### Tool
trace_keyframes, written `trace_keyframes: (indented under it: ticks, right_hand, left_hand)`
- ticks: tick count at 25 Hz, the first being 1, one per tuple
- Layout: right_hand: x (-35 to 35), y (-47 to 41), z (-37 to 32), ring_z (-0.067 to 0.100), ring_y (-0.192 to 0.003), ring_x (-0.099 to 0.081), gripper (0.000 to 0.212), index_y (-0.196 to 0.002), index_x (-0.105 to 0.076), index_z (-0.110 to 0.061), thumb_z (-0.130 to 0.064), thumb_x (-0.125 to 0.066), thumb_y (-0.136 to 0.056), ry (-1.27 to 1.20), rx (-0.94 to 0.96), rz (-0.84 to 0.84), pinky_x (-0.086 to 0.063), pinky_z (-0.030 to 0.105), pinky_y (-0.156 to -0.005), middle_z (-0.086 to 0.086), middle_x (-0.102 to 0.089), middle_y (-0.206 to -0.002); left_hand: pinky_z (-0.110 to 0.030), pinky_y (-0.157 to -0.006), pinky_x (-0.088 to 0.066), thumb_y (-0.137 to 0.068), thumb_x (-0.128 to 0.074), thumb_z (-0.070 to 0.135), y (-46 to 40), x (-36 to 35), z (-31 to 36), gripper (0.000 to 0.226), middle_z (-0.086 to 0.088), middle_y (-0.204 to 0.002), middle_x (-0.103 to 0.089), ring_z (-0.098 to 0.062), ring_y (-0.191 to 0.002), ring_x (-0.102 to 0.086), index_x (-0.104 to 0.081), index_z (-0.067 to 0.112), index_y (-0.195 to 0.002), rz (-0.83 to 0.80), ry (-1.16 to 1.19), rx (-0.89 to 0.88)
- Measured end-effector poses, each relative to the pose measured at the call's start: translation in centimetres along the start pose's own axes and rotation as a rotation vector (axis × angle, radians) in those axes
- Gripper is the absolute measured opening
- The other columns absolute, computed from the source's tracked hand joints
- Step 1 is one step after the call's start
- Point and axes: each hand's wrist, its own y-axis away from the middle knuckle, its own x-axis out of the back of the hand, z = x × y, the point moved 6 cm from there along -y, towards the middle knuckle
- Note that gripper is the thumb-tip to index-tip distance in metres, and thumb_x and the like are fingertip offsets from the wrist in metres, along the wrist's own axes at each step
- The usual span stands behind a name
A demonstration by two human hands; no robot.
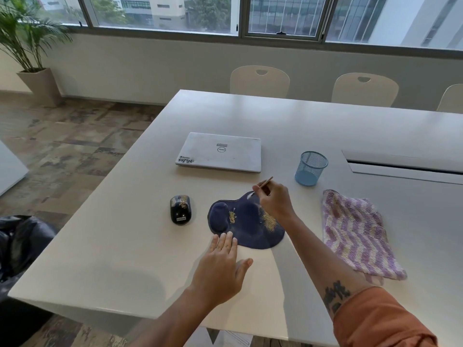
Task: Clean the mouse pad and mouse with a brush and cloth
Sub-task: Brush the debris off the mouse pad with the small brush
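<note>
A dark blue mouse pad with a wrist rest lies on the white table, with yellowish crumbs scattered over its middle and right side. A black mouse with crumbs on top sits to its left. My right hand pinches a thin wooden-handled brush, whose white bristles touch the pad's far edge. Fingers together, my left hand lies flat on the table, its fingertips touching the pad's near edge. A purple and white striped cloth lies to the right of the pad.
A shut white laptop lies beyond the pad. A blue mesh cup stands at its right. A cable slot is set into the table at the far right. Chairs line the far side, and a black bag sits left of the table.
</note>
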Motion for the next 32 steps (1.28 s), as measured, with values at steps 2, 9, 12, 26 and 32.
trace_keyframes:
  ticks: [2,9,12,26,32]
  right_hand:
    - [-0.2,0.3,0.9,0.018,-0.061,-0.062,0.023,-0.087,-0.076,-0.004,-0.024,-0.074,-0.099,0.076,0.009,-0.023,-0.042,0.022,-0.059,0.001,-0.070,-0.071]
    - [1.8,1.6,1.6,0.018,-0.060,-0.066,0.022,-0.087,-0.075,-0.006,-0.026,-0.076,-0.097,0.128,0.076,0.033,-0.047,0.021,-0.059,0.003,-0.074,-0.072]
    - [1.2,2.3,0.6,0.008,-0.058,-0.065,0.015,-0.092,-0.077,-0.006,-0.020,-0.077,-0.097,0.051,0.119,0.028,-0.048,0.016,-0.062,-0.005,-0.073,-0.072]
    - [2.7,5.1,2.1,0.022,-0.058,-0.064,0.019,-0.084,-0.072,-0.005,-0.020,-0.075,-0.096,0.146,0.070,0.007,-0.054,0.034,-0.060,0.004,-0.071,-0.068]
    - [2.9,5.0,0.6,0.016,-0.065,-0.070,0.012,-0.097,-0.079,-0.009,-0.021,-0.079,-0.096,0.065,0.105,0.016,-0.051,0.014,-0.062,0.002,-0.078,-0.079]
  left_hand:
    - [-0.043,-0.130,-0.017,-0.108,-0.010,0.062,-0.1,0.0,0.0,0.079,-0.011,-0.169,-0.027,-0.026,-0.159,-0.021,-0.033,0.009,-0.162,-0.004,-0.003,-0.003]
    - [-0.041,-0.131,-0.014,-0.108,-0.010,0.063,-0.2,0.0,-0.1,0.079,-0.009,-0.171,-0.023,-0.024,-0.160,-0.016,-0.028,0.010,-0.163,-0.023,0.023,0.009]
    - [-0.039,-0.131,-0.013,-0.107,-0.009,0.063,-0.2,0.1,-0.2,0.079,-0.008,-0.171,-0.023,-0.022,-0.160,-0.016,-0.029,0.011,-0.163,-0.031,0.042,0.012]
    - [-0.033,-0.130,-0.008,-0.108,-0.012,0.062,-0.4,0.4,-0.5,0.075,-0.005,-0.171,-0.025,-0.019,-0.160,-0.017,-0.031,0.014,-0.163,-0.026,0.086,0.030]
    - [-0.035,-0.130,-0.011,-0.107,-0.011,0.064,-0.3,0.3,-0.4,0.077,-0.005,-0.171,-0.024,-0.021,-0.159,-0.018,-0.030,0.015,-0.163,-0.032,0.083,0.039]
